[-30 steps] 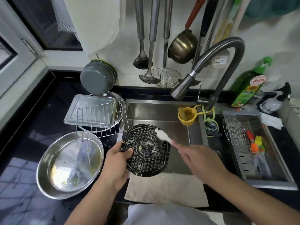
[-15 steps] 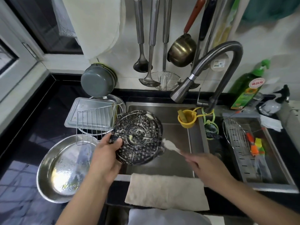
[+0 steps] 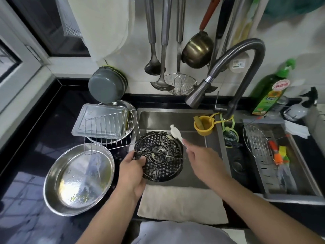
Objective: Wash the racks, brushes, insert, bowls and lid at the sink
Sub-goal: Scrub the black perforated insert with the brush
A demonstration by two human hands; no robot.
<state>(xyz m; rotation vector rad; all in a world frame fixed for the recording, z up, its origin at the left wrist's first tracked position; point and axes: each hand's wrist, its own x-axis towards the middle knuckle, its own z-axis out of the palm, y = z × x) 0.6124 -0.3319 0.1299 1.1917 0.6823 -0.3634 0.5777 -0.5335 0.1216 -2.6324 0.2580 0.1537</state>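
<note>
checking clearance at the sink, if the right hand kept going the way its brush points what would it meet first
Probably the yellow cup at the sink's back; the right hand aims its white brush up-left over the black insert. Depth is unclear.

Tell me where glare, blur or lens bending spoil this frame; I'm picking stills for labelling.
Head view: glare blotches the steel bowl and the black counter; wide-angle bending curves the window frame and the hanging ladles; the brush tip looks slightly soft; the black insert stays crisp.
</note>
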